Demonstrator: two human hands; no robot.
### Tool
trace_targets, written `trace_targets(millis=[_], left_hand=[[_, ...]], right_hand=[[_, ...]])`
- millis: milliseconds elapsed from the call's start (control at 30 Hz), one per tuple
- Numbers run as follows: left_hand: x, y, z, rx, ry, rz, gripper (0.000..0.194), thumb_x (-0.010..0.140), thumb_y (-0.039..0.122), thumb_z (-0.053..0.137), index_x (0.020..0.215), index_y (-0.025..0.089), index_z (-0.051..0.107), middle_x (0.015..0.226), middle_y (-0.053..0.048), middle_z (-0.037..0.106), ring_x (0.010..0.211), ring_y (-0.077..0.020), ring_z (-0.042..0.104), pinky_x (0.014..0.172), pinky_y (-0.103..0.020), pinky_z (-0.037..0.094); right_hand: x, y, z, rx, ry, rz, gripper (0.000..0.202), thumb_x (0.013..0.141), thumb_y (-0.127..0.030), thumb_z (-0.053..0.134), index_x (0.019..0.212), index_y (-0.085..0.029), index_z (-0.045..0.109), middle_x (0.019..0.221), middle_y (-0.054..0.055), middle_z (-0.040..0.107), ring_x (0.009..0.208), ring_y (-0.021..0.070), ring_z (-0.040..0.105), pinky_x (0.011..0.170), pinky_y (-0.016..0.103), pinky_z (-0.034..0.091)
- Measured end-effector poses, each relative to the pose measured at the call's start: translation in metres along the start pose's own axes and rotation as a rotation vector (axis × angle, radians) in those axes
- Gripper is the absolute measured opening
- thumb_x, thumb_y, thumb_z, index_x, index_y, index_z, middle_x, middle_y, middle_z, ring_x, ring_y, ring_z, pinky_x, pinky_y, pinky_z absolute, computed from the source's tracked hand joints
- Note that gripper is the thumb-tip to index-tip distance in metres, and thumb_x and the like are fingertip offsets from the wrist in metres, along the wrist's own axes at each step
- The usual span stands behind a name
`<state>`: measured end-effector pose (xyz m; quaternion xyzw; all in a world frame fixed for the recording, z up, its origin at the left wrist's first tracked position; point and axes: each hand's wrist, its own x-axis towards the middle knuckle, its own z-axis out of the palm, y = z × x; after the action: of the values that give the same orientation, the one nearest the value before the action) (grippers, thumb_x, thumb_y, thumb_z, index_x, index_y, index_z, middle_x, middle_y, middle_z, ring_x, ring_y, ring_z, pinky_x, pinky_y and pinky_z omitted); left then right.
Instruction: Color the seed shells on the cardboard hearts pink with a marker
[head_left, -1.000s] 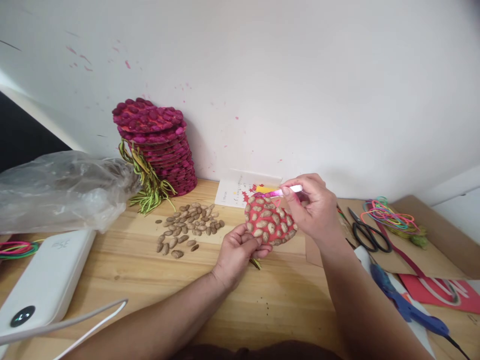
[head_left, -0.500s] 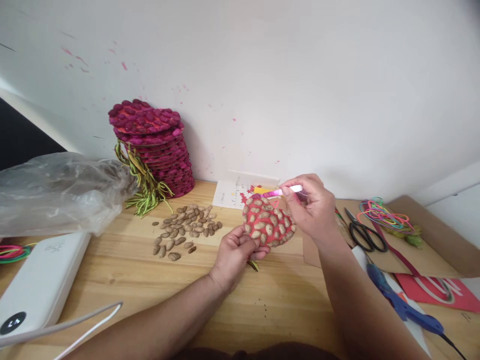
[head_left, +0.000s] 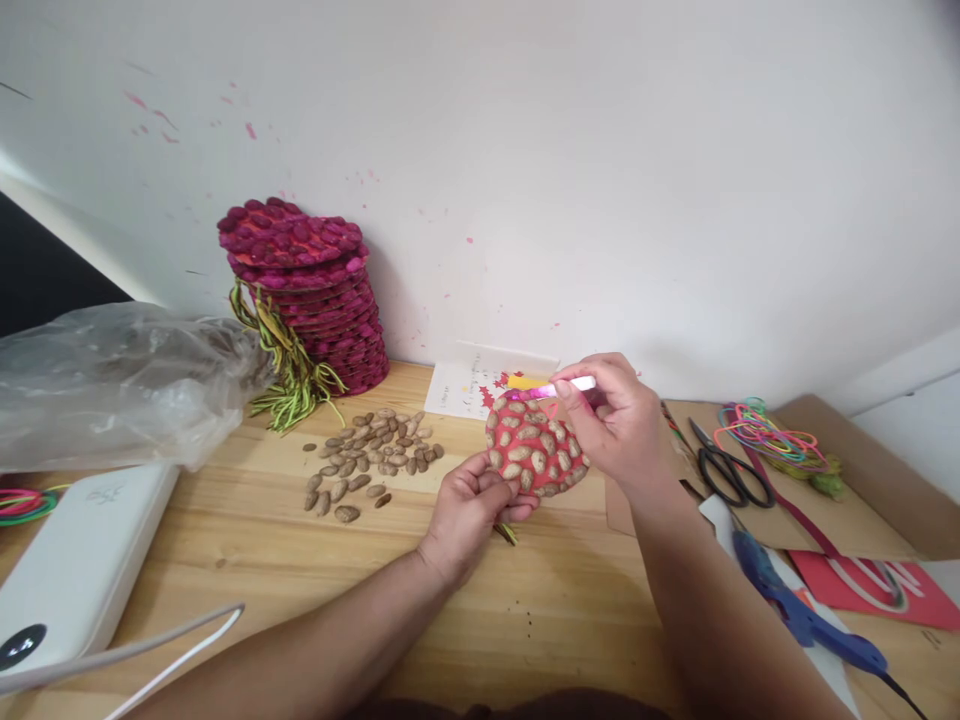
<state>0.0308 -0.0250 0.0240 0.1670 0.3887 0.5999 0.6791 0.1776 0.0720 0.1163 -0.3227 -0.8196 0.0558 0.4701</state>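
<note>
My left hand [head_left: 469, 505] pinches the lower left edge of a round red disc [head_left: 531, 452] covered with brown speckled beans. My right hand [head_left: 615, 420] grips a white marker-like stick [head_left: 574, 384], whose pink-stained end lies at the disc's upper left edge. A tassel end [head_left: 507, 533] shows under the disc. To the left, loose beans [head_left: 375, 455] are spread on the wooden table [head_left: 300, 600]. Behind them stands a tall stack of magenta bean-covered discs [head_left: 315, 290] with green and yellow tassels [head_left: 292, 380].
A plastic bag [head_left: 112, 380] and a white power bank [head_left: 90, 560] with a cable lie left. Printed paper [head_left: 454, 385] is by the wall. Right are black-handled scissors [head_left: 727, 470], colourful cords [head_left: 772, 435] on cardboard [head_left: 862, 510], and a blue glue gun [head_left: 802, 610].
My right hand has moved slightly left with the stick, whose stained end has shifted a little along the disc's upper edge. My left hand and the disc are almost still.
</note>
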Motion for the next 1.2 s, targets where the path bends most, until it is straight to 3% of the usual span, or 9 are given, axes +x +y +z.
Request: trace_targets(millis=[167, 367, 567, 667, 767, 900, 1200], left_hand=[[0.000, -0.001, -0.001, -0.003, -0.008, 0.013, 0.056, 0.051, 0.033, 0.101, 0.094, 0.014, 0.070, 0.070, -0.001, 0.076, 0.063, -0.0184, 0.077, 0.061, -0.022, 0.062], [0.002, -0.002, -0.001, -0.033, 0.028, 0.013, 0.056, 0.050, 0.030, 0.101, 0.094, 0.014, 0.070, 0.070, -0.001, 0.076, 0.064, -0.0184, 0.077, 0.060, -0.021, 0.062], [0.004, -0.006, -0.004, -0.018, 0.043, 0.004, 0.056, 0.049, 0.027, 0.102, 0.093, 0.014, 0.070, 0.072, -0.003, 0.078, 0.066, -0.0181, 0.078, 0.063, -0.022, 0.064], [0.005, -0.007, -0.005, -0.004, 0.051, -0.015, 0.058, 0.048, 0.027, 0.102, 0.094, 0.013, 0.070, 0.076, -0.005, 0.080, 0.065, -0.0168, 0.077, 0.063, -0.022, 0.064], [0.006, -0.008, -0.005, -0.008, 0.066, -0.018, 0.060, 0.046, 0.027, 0.103, 0.094, 0.014, 0.069, 0.074, -0.003, 0.079, 0.066, -0.0174, 0.078, 0.064, -0.022, 0.065], [0.006, -0.008, -0.007, 0.003, 0.056, -0.011, 0.060, 0.049, 0.027, 0.103, 0.098, 0.014, 0.070, 0.077, -0.005, 0.080, 0.068, -0.0174, 0.078, 0.064, -0.022, 0.065], [0.007, -0.008, -0.006, 0.004, 0.044, -0.021, 0.058, 0.053, 0.024, 0.101, 0.100, 0.013, 0.071, 0.082, -0.005, 0.081, 0.070, -0.0171, 0.079, 0.065, -0.022, 0.065]], right_hand=[[-0.001, -0.001, 0.002, -0.026, -0.016, 0.011, 0.010, 0.097, -0.030, 0.066, 0.095, -0.024, 0.074, 0.091, 0.005, 0.075, 0.092, 0.0228, 0.069, 0.080, 0.040, 0.054], [0.001, 0.016, -0.006, -0.071, 0.079, 0.032, 0.013, 0.097, -0.034, 0.066, 0.092, -0.025, 0.075, 0.090, 0.004, 0.074, 0.089, 0.0215, 0.068, 0.078, 0.037, 0.053], [0.009, 0.045, -0.035, -0.222, 0.365, 0.165, 0.020, 0.096, -0.041, 0.065, 0.096, -0.024, 0.075, 0.097, 0.004, 0.076, 0.087, 0.0209, 0.067, 0.087, 0.039, 0.051], [0.010, 0.072, -0.047, -0.349, 0.443, 0.269, 0.019, 0.090, -0.040, 0.066, 0.092, -0.023, 0.073, 0.087, 0.004, 0.074, 0.083, 0.0220, 0.064, 0.086, 0.040, 0.049], [0.005, 0.099, -0.048, -0.440, 0.416, 0.423, 0.020, 0.085, -0.039, 0.065, 0.090, -0.022, 0.074, 0.078, 0.005, 0.070, 0.092, 0.0269, 0.063, 0.090, 0.043, 0.046], [-0.004, 0.123, -0.037, -0.486, 0.214, 0.568, 0.027, 0.085, -0.042, 0.061, 0.096, -0.021, 0.075, 0.086, 0.009, 0.074, 0.095, 0.0290, 0.061, 0.090, 0.044, 0.045], [-0.016, 0.133, -0.017, -0.535, 0.041, 0.622, 0.028, 0.087, -0.045, 0.061, 0.094, -0.023, 0.076, 0.092, 0.011, 0.077, 0.107, 0.0340, 0.059, 0.095, 0.047, 0.042]])
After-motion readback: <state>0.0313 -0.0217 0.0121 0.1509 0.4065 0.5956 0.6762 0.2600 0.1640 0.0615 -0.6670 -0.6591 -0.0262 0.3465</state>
